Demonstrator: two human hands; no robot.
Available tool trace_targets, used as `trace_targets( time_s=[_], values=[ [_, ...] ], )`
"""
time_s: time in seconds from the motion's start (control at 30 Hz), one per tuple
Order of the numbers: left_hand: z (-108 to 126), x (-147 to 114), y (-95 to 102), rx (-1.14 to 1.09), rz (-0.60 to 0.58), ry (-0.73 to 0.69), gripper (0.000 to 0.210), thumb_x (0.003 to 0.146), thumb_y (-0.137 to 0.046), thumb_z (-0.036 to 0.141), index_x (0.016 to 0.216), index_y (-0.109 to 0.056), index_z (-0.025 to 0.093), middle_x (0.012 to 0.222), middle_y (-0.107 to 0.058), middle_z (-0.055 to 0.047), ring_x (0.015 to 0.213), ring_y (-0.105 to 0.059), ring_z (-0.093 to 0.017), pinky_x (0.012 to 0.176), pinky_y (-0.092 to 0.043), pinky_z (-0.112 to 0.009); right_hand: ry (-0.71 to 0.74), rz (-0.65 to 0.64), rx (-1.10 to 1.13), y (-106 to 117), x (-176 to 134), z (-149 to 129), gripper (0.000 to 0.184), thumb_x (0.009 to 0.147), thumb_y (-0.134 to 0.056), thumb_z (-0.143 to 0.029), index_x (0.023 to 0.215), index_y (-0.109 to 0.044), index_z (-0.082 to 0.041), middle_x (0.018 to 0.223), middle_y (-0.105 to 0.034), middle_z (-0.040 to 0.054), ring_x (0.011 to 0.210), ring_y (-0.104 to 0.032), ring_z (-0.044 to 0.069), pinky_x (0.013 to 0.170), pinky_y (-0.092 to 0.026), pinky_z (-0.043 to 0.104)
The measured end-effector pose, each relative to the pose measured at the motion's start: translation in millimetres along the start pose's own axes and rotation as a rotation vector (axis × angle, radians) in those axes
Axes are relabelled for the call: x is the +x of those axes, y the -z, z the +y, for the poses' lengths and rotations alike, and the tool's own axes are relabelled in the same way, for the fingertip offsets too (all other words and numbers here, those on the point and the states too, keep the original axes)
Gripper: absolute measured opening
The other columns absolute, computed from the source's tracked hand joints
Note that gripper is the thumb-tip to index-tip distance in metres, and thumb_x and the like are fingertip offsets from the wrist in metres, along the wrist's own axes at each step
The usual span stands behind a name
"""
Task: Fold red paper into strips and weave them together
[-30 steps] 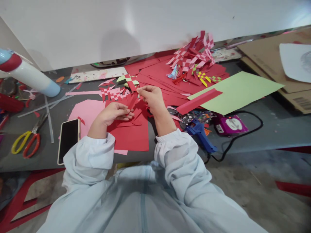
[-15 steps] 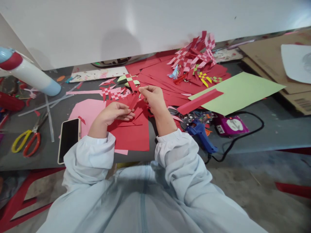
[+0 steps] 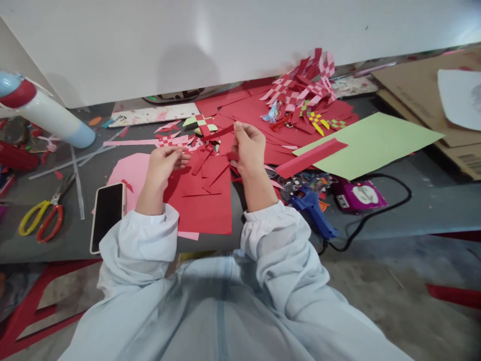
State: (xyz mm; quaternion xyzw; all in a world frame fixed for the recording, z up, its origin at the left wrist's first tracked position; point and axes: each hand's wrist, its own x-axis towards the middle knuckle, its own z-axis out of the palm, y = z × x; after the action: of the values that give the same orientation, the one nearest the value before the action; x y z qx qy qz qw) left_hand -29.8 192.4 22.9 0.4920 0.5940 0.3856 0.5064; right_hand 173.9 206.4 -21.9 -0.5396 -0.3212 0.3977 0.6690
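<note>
My right hand (image 3: 250, 148) is above the red paper pile, thumb and fingers pinched on one end of a narrow red paper strip (image 3: 221, 132). The strip's other end points left, toward a red and green woven paper piece (image 3: 203, 124). My left hand (image 3: 163, 168) hovers over the edges of the pink and red sheets, its fingers loosely stretched with nothing visible in them. Just beyond it are pink and red checkered woven pieces (image 3: 175, 141). Between and below the hands, loose red strips lie on a red paper sheet (image 3: 205, 215).
Left are a phone (image 3: 108, 216), scissors (image 3: 52, 203), clear glue sticks (image 3: 77, 183) and a bottle (image 3: 48, 113). To the right are a blue glue gun (image 3: 313, 210), a purple box (image 3: 361, 195), a green sheet (image 3: 379, 143), cardboard (image 3: 417, 90) and woven paper pieces (image 3: 300, 82).
My left hand has let go of the strip's lower end and drawn away leftward. My right hand has risen slightly to the right, swinging the strip nearer level.
</note>
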Motion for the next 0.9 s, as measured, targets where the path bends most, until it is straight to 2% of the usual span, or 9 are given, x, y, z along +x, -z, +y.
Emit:
trace_targets(
  time_s=[0.1, 0.17, 0.3, 0.4, 0.53, 0.67, 0.9],
  values=[
    [-5, 3, 0.9, 0.285, 0.128, -0.150, 0.021, 0.087, -0.059, 0.024, 0.101, -0.073, 0.016, 0.084, -0.075, -0.005, 0.074, -0.070, -0.016, 0.076, -0.054, -0.027, 0.055, 0.071, 0.027, 4, 10, 10, 0.045, 0.086, -0.055, -0.068, 0.095, -0.059, -0.023, 0.071, -0.052, -0.0016, 0.059, -0.050, 0.011, 0.053, -0.039, 0.026],
    [-7, 3, -1.6, 0.520, 0.130, -0.249, 0.024, 0.087, -0.058, 0.026, 0.103, -0.074, 0.018, 0.087, -0.075, -0.006, 0.081, -0.069, -0.019, 0.082, -0.051, -0.030, 0.043, 0.100, 0.087, 5, 15, 15, 0.043, 0.091, -0.051, -0.065, 0.102, -0.056, -0.024, 0.079, -0.057, 0.0003, 0.063, -0.055, 0.011, 0.055, -0.043, 0.025],
    [-14, 0, -13.2, 0.889, -0.032, -0.443, 0.034, 0.090, -0.060, 0.039, 0.109, -0.073, 0.015, 0.102, -0.073, -0.012, 0.100, -0.065, -0.027, 0.097, -0.047, -0.039, -0.007, 0.168, 0.238, 5, 17, 15, 0.027, 0.096, -0.051, -0.051, 0.103, -0.052, -0.025, 0.084, -0.063, -0.0006, 0.060, -0.055, 0.007, 0.054, -0.046, 0.021],
    [-20, -3, -21.5, 1.090, -0.143, -0.594, 0.052, 0.090, -0.064, 0.046, 0.128, -0.064, 0.011, 0.123, -0.065, -0.017, 0.119, -0.056, -0.033, 0.106, -0.041, -0.045, -0.015, 0.245, 0.335, 1, 12, 8, 0.017, 0.096, -0.051, -0.041, 0.094, -0.050, -0.025, 0.082, -0.062, -0.0036, 0.057, -0.055, 0.006, 0.053, -0.046, 0.019],
    [-26, -6, -26.6, 1.183, -0.209, -0.625, 0.064, 0.092, -0.062, 0.046, 0.145, -0.050, 0.013, 0.138, -0.056, -0.018, 0.129, -0.049, -0.035, 0.109, -0.039, -0.048, -0.082, 0.281, 0.417, -3, 6, -3, 0.011, 0.095, -0.050, -0.031, 0.087, -0.048, -0.024, 0.075, -0.060, -0.0058, 0.053, -0.052, 0.005, 0.050, -0.044, 0.017],
    [-26, -6, -26.5, 1.194, -0.196, -0.600, 0.058, 0.095, -0.056, 0.043, 0.144, -0.050, 0.012, 0.137, -0.056, -0.019, 0.128, -0.050, -0.035, 0.108, -0.041, -0.050, -0.106, 0.290, 0.429, -3, 5, -6, 0.009, 0.093, -0.052, -0.029, 0.085, -0.048, -0.025, 0.073, -0.059, -0.0065, 0.051, -0.050, 0.005, 0.048, -0.041, 0.018],
    [-18, -3, -14.7, 1.134, -0.196, -0.580, 0.052, 0.092, -0.051, 0.022, 0.143, -0.050, 0.010, 0.134, -0.057, -0.018, 0.127, -0.054, -0.031, 0.110, -0.043, -0.045, -0.070, 0.266, 0.404, -1, 7, -1, 0.014, 0.087, -0.058, -0.036, 0.086, -0.048, -0.025, 0.076, -0.059, -0.0055, 0.054, -0.050, 0.006, 0.050, -0.041, 0.019]
  ],
)
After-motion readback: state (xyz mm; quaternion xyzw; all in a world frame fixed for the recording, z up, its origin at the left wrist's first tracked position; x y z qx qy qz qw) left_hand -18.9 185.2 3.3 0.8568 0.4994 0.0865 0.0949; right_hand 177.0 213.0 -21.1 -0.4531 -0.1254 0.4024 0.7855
